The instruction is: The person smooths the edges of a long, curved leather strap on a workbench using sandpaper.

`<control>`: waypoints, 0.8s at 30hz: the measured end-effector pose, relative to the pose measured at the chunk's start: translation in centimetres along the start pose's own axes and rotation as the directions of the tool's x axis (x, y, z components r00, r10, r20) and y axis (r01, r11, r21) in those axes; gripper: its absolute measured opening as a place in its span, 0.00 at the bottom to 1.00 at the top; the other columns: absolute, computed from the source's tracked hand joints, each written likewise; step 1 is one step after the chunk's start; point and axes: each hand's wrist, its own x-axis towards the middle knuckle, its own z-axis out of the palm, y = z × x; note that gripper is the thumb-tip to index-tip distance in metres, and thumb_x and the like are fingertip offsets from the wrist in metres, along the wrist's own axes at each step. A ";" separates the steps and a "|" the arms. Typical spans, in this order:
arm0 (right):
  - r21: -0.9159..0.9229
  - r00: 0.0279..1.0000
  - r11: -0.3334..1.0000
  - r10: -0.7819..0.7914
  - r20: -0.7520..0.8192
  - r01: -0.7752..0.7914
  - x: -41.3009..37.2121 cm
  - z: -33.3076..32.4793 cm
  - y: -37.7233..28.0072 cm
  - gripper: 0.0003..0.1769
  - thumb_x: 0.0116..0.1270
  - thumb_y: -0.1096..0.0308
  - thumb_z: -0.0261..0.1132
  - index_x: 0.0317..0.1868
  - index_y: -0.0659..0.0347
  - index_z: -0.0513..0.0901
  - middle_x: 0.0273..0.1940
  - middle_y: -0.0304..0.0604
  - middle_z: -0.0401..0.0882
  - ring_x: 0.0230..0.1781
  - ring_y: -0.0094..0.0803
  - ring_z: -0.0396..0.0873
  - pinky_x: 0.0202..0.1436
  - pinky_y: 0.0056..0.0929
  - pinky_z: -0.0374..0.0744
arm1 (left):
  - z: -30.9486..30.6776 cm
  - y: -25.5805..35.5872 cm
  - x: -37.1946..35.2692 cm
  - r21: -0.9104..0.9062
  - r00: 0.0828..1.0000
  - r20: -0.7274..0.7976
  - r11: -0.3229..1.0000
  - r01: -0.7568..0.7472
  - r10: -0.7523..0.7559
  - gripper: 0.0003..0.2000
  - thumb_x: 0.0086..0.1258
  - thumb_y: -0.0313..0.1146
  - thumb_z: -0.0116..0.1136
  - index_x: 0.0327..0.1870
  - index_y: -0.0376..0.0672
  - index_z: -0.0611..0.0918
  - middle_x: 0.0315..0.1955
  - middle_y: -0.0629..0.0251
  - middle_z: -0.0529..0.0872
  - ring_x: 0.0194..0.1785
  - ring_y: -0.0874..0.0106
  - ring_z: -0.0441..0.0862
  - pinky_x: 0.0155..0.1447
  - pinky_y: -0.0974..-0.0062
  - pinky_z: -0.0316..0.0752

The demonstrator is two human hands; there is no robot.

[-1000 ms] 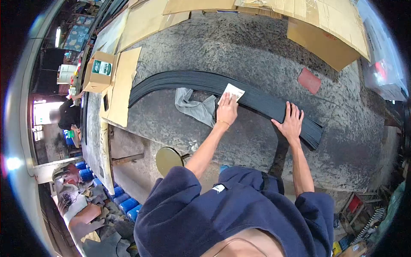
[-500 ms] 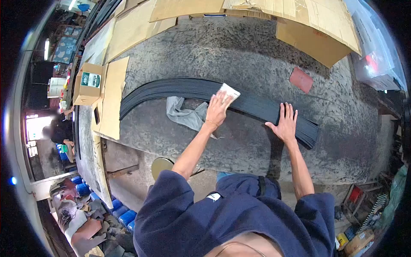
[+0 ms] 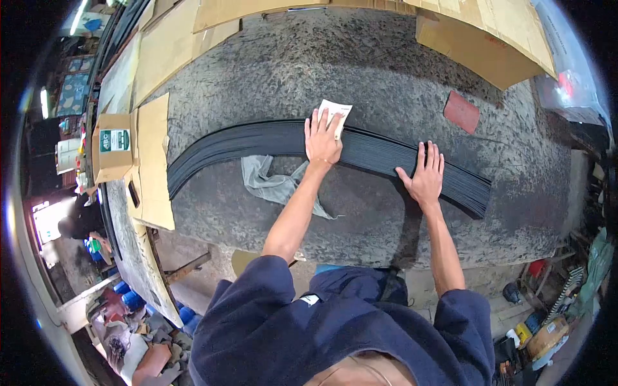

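Observation:
A long curved bundle of thin black strips (image 3: pixel 251 139) lies across the dark, scuffed table (image 3: pixel 309 64). My left hand (image 3: pixel 323 143) is on the middle of the bundle, holding a white sheet (image 3: pixel 335 110) that looks like paper or card; part of it sticks out beyond the fingers at the bundle's far edge. Farther right, my right hand (image 3: pixel 424 177) rests flat on the strips, fingers stretched and thumb out. A crumpled grey cloth (image 3: pixel 267 183) lies at the near side of the bundle, below my left wrist.
A red-brown rectangular piece (image 3: pixel 461 112) lies at the back right. Cardboard sheets (image 3: pixel 212 13) line the far edge. An ABC-labelled box (image 3: pixel 114 157) stands at the left, near a dark phone-like object (image 3: pixel 134 194). A person (image 3: pixel 84 219) is in the left background.
My left hand has slid the white sheet toward the far edge of the bundle and slightly left. My right hand stays on the strips. The head view has shifted somewhat.

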 end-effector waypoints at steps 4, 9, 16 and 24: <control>-0.020 0.999 1.000 0.020 0.030 -0.020 -0.2 0.1 0.0 0.51 0.63 0.35 0.66 0.75 0.63 0.64 0.74 0.60 0.63 0.77 0.55 0.59 0.79 0.54 0.57 | 0.8 -0.6 -0.3 -0.054 0.998 -0.054 0.998 -0.028 0.025 0.30 0.61 0.33 0.60 0.70 0.54 0.76 0.72 0.56 0.71 0.79 0.50 0.60 0.81 0.46 0.51; -0.061 1.000 0.998 0.006 0.011 -0.005 -0.5 0.3 0.0 0.52 0.64 0.34 0.65 0.77 0.64 0.62 0.76 0.60 0.61 0.79 0.55 0.57 0.80 0.54 0.55 | 0.7 -0.6 -0.2 -0.083 0.998 -0.056 0.996 -0.020 0.015 0.30 0.62 0.33 0.59 0.70 0.53 0.76 0.73 0.56 0.71 0.79 0.50 0.59 0.81 0.46 0.50; -0.052 0.999 0.998 0.026 0.042 -0.023 -0.4 0.4 0.1 0.52 0.65 0.34 0.63 0.77 0.64 0.62 0.78 0.61 0.56 0.81 0.55 0.52 0.81 0.54 0.53 | 0.5 -0.6 -0.1 -0.049 1.000 -0.014 0.999 -0.023 0.022 0.33 0.59 0.35 0.62 0.71 0.50 0.75 0.73 0.55 0.70 0.79 0.49 0.59 0.81 0.46 0.50; -0.044 0.994 0.993 -0.108 0.024 0.109 -2.7 -0.4 2.7 0.58 0.61 0.27 0.62 0.77 0.66 0.62 0.79 0.60 0.55 0.81 0.53 0.53 0.81 0.57 0.52 | 0.4 -0.5 -0.6 -0.012 0.991 -0.123 0.999 -0.046 0.044 0.28 0.63 0.29 0.56 0.68 0.43 0.75 0.74 0.55 0.69 0.81 0.53 0.58 0.81 0.45 0.49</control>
